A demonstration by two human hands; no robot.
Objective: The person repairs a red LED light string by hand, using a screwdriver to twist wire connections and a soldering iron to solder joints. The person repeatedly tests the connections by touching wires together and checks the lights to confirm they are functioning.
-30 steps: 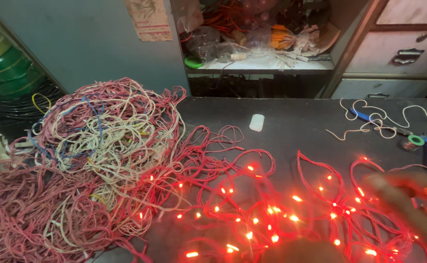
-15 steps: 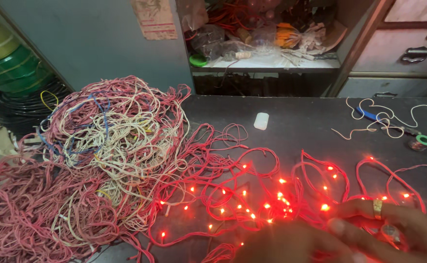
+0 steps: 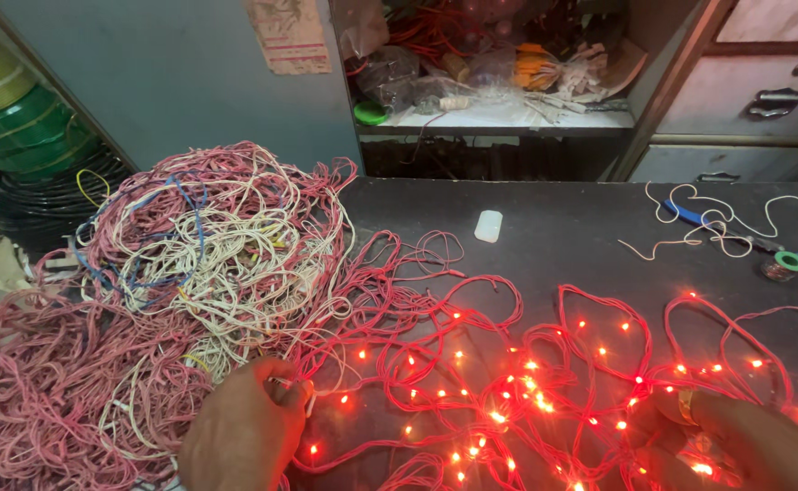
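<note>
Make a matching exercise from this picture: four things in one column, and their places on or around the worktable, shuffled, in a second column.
Things:
1. wire heap
2. lit string lights
3. white plastic piece
4. green wire coils

Places:
A. off the table, far left
B. near the table's back edge, middle
C. left part of the table
D. spread across the front, between the hands

Pairs: 1-C, 2-D, 3-B, 4-A
</note>
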